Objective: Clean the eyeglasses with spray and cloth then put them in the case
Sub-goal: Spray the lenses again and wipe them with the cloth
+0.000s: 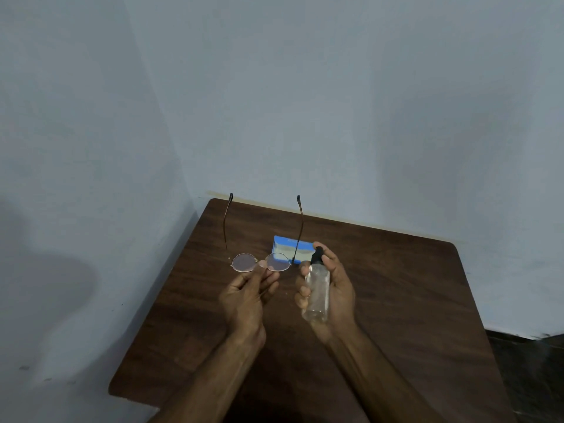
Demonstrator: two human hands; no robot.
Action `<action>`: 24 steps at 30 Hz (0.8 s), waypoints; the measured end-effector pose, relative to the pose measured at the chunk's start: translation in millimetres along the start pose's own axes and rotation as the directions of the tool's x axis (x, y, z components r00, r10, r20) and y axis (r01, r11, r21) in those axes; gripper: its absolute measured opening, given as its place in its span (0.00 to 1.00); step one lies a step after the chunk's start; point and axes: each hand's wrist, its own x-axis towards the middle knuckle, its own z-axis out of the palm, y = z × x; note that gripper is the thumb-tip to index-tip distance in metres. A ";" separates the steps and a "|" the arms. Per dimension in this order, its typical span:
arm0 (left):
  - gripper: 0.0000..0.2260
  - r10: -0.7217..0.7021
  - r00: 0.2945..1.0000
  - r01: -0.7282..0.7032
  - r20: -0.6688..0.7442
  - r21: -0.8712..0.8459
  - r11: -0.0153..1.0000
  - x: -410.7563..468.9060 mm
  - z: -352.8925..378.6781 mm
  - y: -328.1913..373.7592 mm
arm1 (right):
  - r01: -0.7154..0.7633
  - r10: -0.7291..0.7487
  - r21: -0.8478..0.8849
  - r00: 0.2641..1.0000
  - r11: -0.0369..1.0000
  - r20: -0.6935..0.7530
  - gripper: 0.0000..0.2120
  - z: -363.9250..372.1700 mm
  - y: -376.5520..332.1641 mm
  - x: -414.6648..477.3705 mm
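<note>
pinching round thin-wire eyeglasses (260, 262) at the bridge, left hand (244, 296) closed, temples unfolded toward the wall. gripping a clear plastic spray bottle (317, 290), black nozzle up, right hand (334, 293) wrapped around it. behind, on the dark wood-grain table (396, 300), a blue box (293, 248), lettering unreadable.

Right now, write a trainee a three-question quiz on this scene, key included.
1. True or false: the eyeglasses have their temples folded shut.
2. Which hand holds the spray bottle? A) left hand B) right hand C) neither
3. What blue item lies on the table behind the hands?

Key:
1. False; the temples are open, pointing away from the person.
2. B.
3. The blue box, partly hidden by the glasses.
</note>
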 end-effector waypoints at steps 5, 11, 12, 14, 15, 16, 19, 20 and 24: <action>0.06 0.004 1.000 -0.004 0.000 0.009 1.000 -1.7 -1.1 2.1 | 0.087 -0.088 -0.092 0.996 0.992 -0.012 0.17 8.0 -6.3 9.3; 0.08 0.012 1.000 -0.012 -0.006 0.024 1.000 1.0 -3.6 3.5 | 0.120 -0.117 -0.070 0.992 0.990 0.045 0.13 23.1 -15.5 20.1; 0.08 0.010 1.000 -0.009 -0.003 0.024 1.000 0.8 -3.3 3.4 | 0.123 -0.120 -0.071 0.991 0.990 0.053 0.13 26.5 -17.7 20.7; 0.07 0.004 1.000 -0.004 -0.001 0.031 1.000 -0.1 -1.5 4.3 | 0.140 -0.136 -0.060 0.989 0.988 0.061 0.12 30.6 -20.8 23.2; 0.07 0.002 1.000 -0.001 -0.002 0.036 0.999 -0.2 -0.5 4.2 | 0.156 -0.153 -0.059 0.987 0.986 0.053 0.12 31.0 -22.2 24.7; 0.07 0.001 1.000 -0.001 -0.001 0.037 0.999 0.7 -0.2 3.7 | 0.171 -0.169 -0.068 0.985 0.983 0.037 0.12 32.5 -24.3 24.2; 0.07 -0.001 1.000 0.001 0.003 0.045 0.999 1.3 -0.4 3.1 | 0.166 -0.166 -0.126 0.986 0.978 0.005 0.12 33.1 -27.2 20.6; 0.07 0.001 1.000 -0.001 0.001 0.048 0.999 1.9 -0.7 3.0 | 0.162 -0.164 -0.143 0.987 0.976 0.000 0.11 33.7 -26.8 18.4; 0.08 0.010 1.000 -0.011 0.014 0.057 0.998 7.5 -2.5 1.3 | 0.161 -0.190 -0.293 0.979 0.942 -0.074 0.26 29.4 -19.9 13.9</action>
